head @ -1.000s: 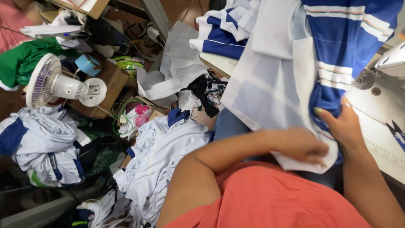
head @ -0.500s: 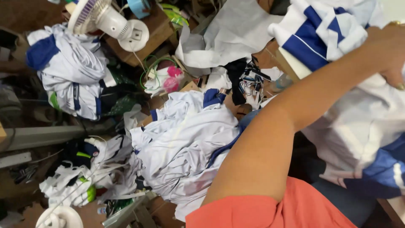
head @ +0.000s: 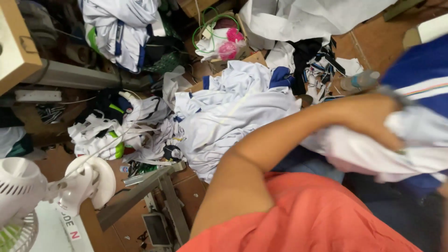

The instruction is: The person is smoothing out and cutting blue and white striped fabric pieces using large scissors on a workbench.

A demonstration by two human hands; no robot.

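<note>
My left hand (head: 368, 121) is closed over a bunched white and blue garment (head: 420, 140) at the right of the head view, with my bare forearm stretching across from the orange shirt I wear (head: 298, 219). The garment's blue, striped part (head: 420, 70) rises above the hand. My right hand does not show; the cloth covers that side. Below my arm lies a heap of white garments with blue trim (head: 233, 112).
A white fan (head: 28, 191) stands at the lower left beside a metal stand (head: 158, 186). More white and blue clothes (head: 119, 28) are piled at the top left, with scraps (head: 107, 130), pink cloth (head: 231, 44), a plastic bottle (head: 359, 80) and a wooden box (head: 14, 42).
The view has swung down and left, so the floor heap and fan now sit closer. My left hand has bunched the garment and drawn it lower at the right.
</note>
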